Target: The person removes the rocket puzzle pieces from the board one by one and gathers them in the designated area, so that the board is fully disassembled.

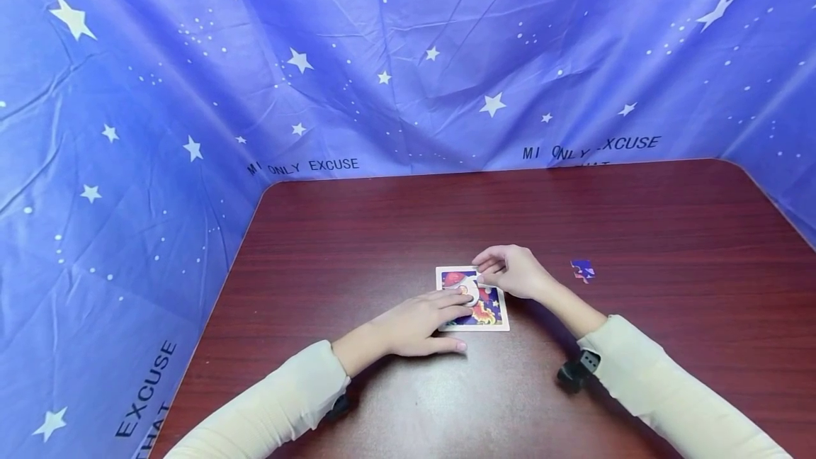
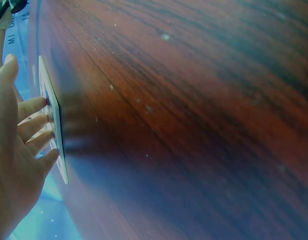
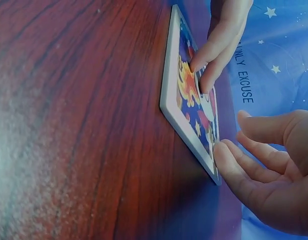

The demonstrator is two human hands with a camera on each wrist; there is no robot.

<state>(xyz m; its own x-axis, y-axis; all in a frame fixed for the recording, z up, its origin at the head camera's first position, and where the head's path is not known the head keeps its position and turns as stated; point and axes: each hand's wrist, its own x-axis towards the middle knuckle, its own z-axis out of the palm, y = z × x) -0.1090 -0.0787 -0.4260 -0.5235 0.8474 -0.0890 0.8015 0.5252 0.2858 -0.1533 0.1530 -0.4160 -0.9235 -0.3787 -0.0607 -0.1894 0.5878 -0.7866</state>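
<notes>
A small jigsaw puzzle with a white border and a rocket-and-flame picture lies flat on the table. My left hand rests on its left part, fingers stretched over the picture and the thumb lying on the tabletop. The left wrist view shows the fingers of that hand reaching onto the puzzle tray. At the upper right corner is my right hand, its fingertips at the border. In the right wrist view the thumb and fingers of this hand are apart, with no piece visible between them.
To the right on the dark red-brown table lies a loose purple and pink puzzle piece, perhaps more than one joined. A blue star-printed cloth hangs around the table's back and sides.
</notes>
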